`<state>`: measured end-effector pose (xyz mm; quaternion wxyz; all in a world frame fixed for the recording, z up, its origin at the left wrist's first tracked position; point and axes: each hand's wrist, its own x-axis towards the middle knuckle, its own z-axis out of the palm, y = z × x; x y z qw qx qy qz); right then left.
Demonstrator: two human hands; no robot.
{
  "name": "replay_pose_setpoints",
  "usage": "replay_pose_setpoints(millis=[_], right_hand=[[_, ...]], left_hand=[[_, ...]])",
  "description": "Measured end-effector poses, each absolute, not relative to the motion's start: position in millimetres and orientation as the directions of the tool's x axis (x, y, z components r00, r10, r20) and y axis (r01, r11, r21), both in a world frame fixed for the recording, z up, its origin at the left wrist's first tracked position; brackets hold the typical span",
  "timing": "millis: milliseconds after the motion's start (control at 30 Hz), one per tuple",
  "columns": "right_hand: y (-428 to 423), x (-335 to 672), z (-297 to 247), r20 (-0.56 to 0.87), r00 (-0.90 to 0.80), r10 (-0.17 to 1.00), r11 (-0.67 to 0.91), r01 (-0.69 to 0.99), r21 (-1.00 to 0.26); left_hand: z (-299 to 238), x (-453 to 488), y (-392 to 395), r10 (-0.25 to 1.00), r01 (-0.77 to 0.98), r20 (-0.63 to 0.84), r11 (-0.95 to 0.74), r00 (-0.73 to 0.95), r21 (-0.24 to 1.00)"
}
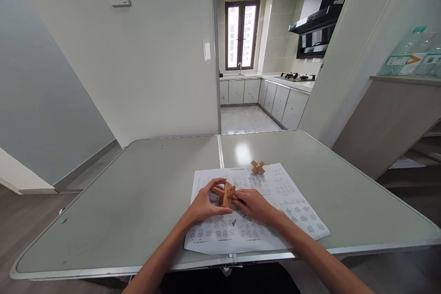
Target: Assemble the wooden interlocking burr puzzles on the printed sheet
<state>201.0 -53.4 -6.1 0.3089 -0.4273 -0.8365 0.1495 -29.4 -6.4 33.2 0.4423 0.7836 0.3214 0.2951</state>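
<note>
Between my two hands is a partly joined wooden interlocking puzzle (227, 195), made of brown notched sticks, just above a printed sheet. My left hand (206, 202) is closed around it, thumb along the near side and fingers over the top. From the right, my right hand (253, 203) pinches the puzzle's right end with its fingertips; whether it grips a separate stick is hidden. The white instruction sheet (299, 213) lies under both hands, covered in small line drawings. Near its far edge rests a second wooden puzzle (257, 167), shaped like a star cross, touched by neither hand.
The pale folding table (113, 211) has a metal rim and a centre seam. A small green bit (63, 221) lies near its left edge. Plastic bottles (409, 55) stand on a ledge at the right. Beyond the doorway are kitchen cabinets (280, 101).
</note>
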Motion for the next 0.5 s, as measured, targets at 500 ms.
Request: replay_pose_setpoints(millis=[500], right_hand=[[-51, 197, -8, 0.385, -0.424, 0.82, 0.57, 0.665, -0.483]], left_hand=[[53, -34, 20, 0.769, 0.053, 0.354, -0.447, 0.532, 0.893]])
